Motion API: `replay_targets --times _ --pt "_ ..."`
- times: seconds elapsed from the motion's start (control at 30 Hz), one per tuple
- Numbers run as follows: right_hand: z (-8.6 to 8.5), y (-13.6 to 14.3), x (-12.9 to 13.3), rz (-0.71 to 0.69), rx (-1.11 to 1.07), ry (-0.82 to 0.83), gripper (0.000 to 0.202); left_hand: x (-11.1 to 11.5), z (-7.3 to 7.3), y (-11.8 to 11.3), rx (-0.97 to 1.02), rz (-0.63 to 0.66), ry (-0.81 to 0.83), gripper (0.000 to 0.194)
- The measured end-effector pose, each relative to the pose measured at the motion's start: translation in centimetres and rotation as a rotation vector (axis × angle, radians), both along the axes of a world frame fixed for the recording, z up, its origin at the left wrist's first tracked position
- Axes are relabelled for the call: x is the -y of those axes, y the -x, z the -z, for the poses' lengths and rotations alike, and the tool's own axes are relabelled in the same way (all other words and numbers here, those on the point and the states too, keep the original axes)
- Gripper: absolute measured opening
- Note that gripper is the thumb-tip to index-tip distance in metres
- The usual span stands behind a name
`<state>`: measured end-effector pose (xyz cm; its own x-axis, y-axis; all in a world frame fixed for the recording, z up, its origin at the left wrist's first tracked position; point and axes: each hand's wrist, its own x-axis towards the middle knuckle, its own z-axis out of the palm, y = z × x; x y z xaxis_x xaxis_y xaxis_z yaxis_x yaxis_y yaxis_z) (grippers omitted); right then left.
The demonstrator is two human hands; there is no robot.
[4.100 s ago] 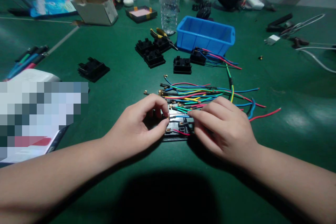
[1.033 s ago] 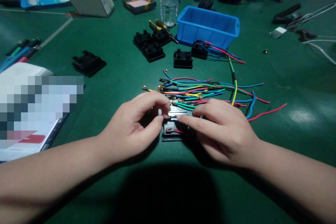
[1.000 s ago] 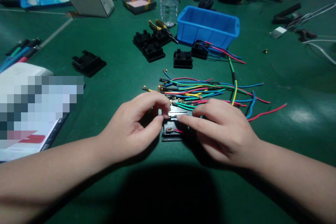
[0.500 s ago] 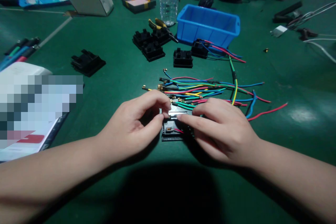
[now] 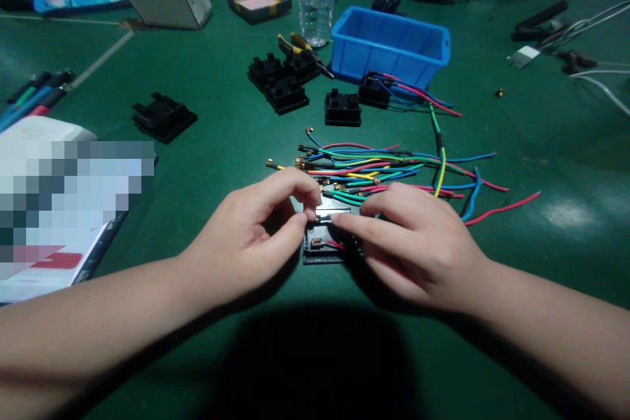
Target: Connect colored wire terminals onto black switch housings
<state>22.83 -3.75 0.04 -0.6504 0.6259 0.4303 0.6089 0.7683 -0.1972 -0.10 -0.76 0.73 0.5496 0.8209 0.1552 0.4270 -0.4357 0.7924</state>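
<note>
A black plastic housing [image 5: 322, 256] lies on the green table between my hands, a brass terminal with a red wire [image 5: 336, 245] inside it. My left hand [image 5: 258, 230] curls at its upper left edge, thumb and index finger pinched together. From the other side my right hand [image 5: 413, 243] reaches over the housing, its index fingertip on the end of a small dark sleeved piece [image 5: 323, 218], apparently a wire end. That piece spans the gap between both hands' fingertips. My right thumb is hidden underneath. Just beyond lies a bundle of coloured wires [image 5: 364, 167] with brass terminals.
More black housings [image 5: 342, 108] stand farther back, one with wires attached. Yellow-handled pliers [image 5: 295, 44] rest on some of them. Behind are a blue bin [image 5: 394, 56], a clear bottle [image 5: 315, 6] and a cardboard box [image 5: 170, 0]. A phone [image 5: 103, 223] is at the left.
</note>
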Motion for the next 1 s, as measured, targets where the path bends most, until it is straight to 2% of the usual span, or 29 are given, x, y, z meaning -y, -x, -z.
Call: replay_targets --times 0.43,0.7,0.83,1.0 --pt "0.0 0.0 -0.2 -0.015 0.011 0.024 0.029 0.1 0.1 0.0 -0.027 0.003 -0.027 0.01" --pt "0.2 0.1 -0.3 -0.029 0.033 0.043 0.029 0.0 0.4 0.1 -0.011 0.053 -0.074 0.012" --pt "0.4 0.1 -0.3 -0.019 0.084 0.055 0.03 0.0 1.0 0.2 0.07 0.006 0.004 0.015" --pt "0.4 0.1 -0.3 -0.014 0.116 0.046 0.031 -0.1 1.3 0.1 0.054 -0.026 0.074 0.014"
